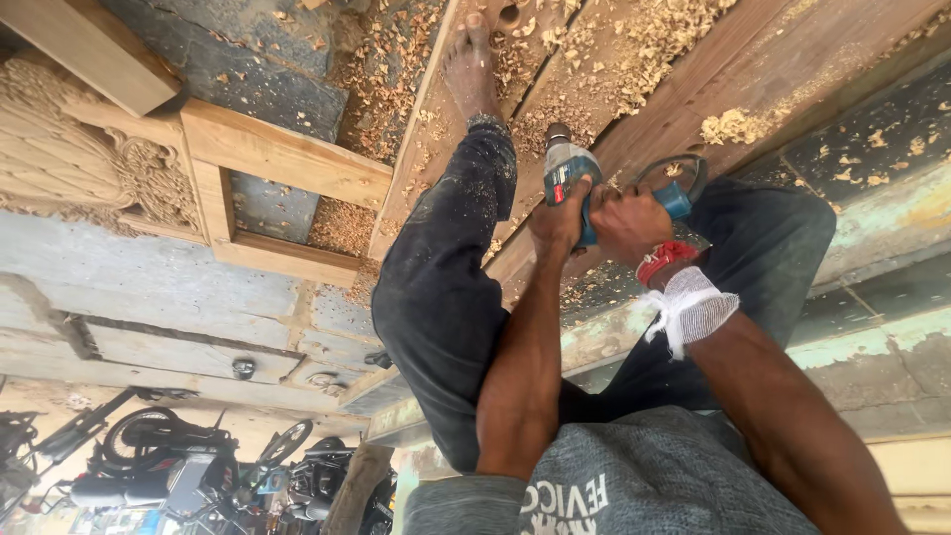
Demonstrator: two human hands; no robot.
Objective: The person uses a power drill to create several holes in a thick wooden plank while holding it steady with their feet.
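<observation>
The long wooden beam [693,89] runs out of view at the top, its face half hidden under shavings [654,40]. On it stands the drill [570,178]; the left hand [557,220] and right hand [629,220] close tightly around it, hiding the handle. The bit is not visible.

No packages, signs or screens show in the view. The only lettering sits on two things: a small pale label patch [561,182] on the body of the teal power drill [575,188] near the centre, toward one o'clock, and white printed lettering [567,500] on the grey shirt [644,476] at six o'clock along the bottom edge.
</observation>
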